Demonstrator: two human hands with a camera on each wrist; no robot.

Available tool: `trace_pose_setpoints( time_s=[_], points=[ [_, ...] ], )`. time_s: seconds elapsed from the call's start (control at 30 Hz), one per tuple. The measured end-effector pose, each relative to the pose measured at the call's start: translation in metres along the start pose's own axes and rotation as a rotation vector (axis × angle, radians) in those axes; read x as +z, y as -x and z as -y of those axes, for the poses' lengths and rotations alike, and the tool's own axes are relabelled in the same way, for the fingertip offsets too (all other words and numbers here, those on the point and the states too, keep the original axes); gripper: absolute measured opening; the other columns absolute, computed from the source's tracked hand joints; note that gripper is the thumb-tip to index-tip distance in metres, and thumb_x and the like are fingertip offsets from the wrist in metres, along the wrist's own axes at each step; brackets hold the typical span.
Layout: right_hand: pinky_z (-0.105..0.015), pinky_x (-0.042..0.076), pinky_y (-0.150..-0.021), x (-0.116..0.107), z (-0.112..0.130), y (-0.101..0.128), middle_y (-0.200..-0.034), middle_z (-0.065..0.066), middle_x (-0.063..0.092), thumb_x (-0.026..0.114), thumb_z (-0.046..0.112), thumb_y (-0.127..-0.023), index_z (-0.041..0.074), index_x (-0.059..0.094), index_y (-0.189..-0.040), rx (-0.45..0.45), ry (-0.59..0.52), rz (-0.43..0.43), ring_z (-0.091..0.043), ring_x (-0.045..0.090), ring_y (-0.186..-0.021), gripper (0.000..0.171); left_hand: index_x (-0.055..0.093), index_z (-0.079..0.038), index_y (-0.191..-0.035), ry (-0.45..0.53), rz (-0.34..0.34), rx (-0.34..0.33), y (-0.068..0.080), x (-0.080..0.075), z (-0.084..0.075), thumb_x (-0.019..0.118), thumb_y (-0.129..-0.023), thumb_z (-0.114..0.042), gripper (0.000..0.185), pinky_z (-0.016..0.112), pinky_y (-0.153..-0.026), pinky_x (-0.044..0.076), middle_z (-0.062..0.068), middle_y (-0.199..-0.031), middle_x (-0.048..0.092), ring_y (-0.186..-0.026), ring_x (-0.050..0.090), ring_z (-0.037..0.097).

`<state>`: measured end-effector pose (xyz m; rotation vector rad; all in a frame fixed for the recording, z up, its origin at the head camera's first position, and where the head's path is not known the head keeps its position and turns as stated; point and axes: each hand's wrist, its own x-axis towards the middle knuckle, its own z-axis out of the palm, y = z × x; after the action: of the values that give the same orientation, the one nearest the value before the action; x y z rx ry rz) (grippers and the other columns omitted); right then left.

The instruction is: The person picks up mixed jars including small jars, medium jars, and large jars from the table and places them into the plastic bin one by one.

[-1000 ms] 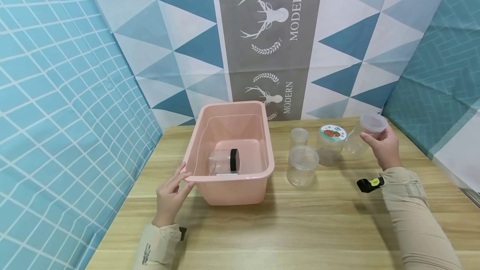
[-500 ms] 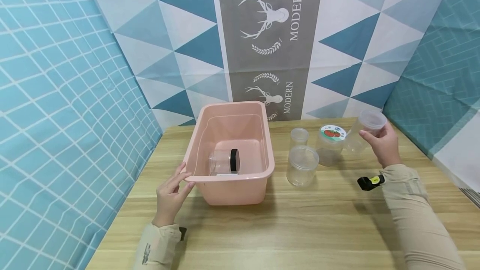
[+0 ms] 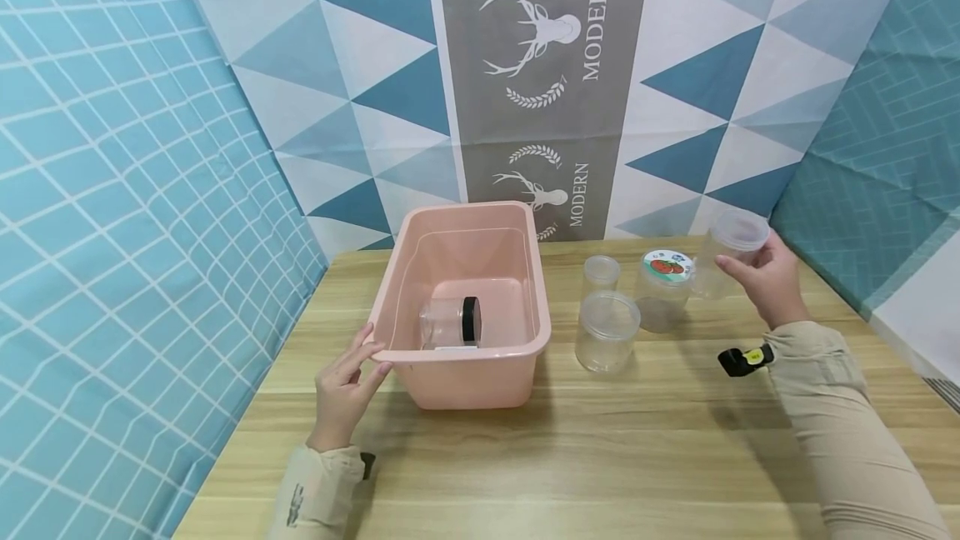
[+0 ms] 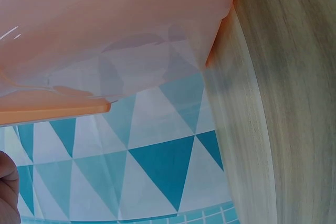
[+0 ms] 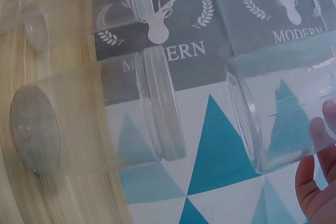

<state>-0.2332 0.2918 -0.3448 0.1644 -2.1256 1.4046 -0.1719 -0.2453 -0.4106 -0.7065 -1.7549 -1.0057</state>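
Note:
My right hand (image 3: pixel 772 282) grips a clear plastic jar (image 3: pixel 731 252) near its lid. In the right wrist view that jar (image 5: pixel 286 108) is off the table, apart from the jar standing beside it. Nearest to it stands a clear jar with a tomato-printed lid (image 3: pixel 663 290). A wide clear jar (image 3: pixel 606 336) and a narrow clear jar (image 3: pixel 600 275) stand to its left. My left hand (image 3: pixel 343 398) pinches the near left corner of a pink basin (image 3: pixel 472 382). Inside the basin, a clear jar with a black lid (image 3: pixel 450 323) lies on its side.
The wooden table (image 3: pixel 600 457) runs up to a patterned back cloth (image 3: pixel 675 107). A blue tiled cloth (image 3: pixel 150 215) bounds the left side, and a teal cloth (image 3: pixel 877 173) the right.
My right hand has raised the clear jar slightly and shifted it a little back. The left hand and the basin have stayed put.

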Motion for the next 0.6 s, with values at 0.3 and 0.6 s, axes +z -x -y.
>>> trace_pose_setpoints(
  time_s=[0.3,0.6],
  points=[
    [-0.007,0.042,-0.073,0.007,0.003,-0.003,-0.104,0.019,0.052,0.066,-0.003,-0.085,0.016,0.05,-0.128,-0.036,-0.059,0.019,0.001,0.05,-0.094,0.05,0.069,0.01,-0.085,0.003,0.001,-0.003,0.001,0.0,0.002,0.066,-0.088,-0.042,0.052,0.013,-0.039,0.02,0.034,-0.104,0.061,-0.051,0.037,-0.004],
    [-0.008,0.042,-0.073,0.012,0.01,-0.003,-0.104,0.019,0.054,0.066,-0.006,-0.084,0.017,0.051,-0.124,-0.05,-0.081,0.024,0.001,0.051,-0.093,0.049,0.069,0.009,-0.085,-0.007,-0.005,-0.016,0.001,-0.001,0.001,0.066,-0.087,-0.042,0.051,0.013,-0.039,0.02,0.027,-0.109,0.063,-0.047,0.027,-0.002]
  ],
)
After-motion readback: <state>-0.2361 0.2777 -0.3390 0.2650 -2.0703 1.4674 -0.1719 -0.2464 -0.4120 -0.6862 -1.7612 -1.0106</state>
